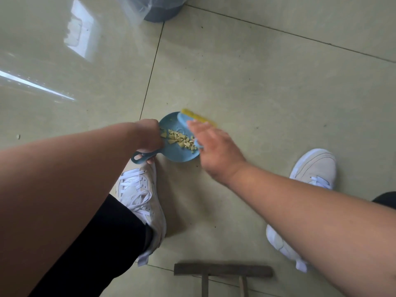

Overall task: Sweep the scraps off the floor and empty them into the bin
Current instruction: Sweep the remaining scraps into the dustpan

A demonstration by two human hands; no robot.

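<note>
Nearest the camera, a wooden stool top (222,270) shows at the bottom edge, and two white shoes (140,202) stand apart on the tiled floor (267,82), which suggests a crouch that brings both arms down to the work. Between the feet, the left hand (147,136) is clenched round the handle of a blue dustpan (175,152), holding it low and flat, probably so nothing slides out. Pale yellow scraps (179,139) lie heaped in the pan. Just right of it, the right hand (214,146) is blurred against a blue brush (194,121) with yellow bristles; I cannot tell whether it grips the brush. One stray scrap (18,136) sits at far left. Farthest off stands the lined bin (158,9). No writing is legible anywhere.
</note>
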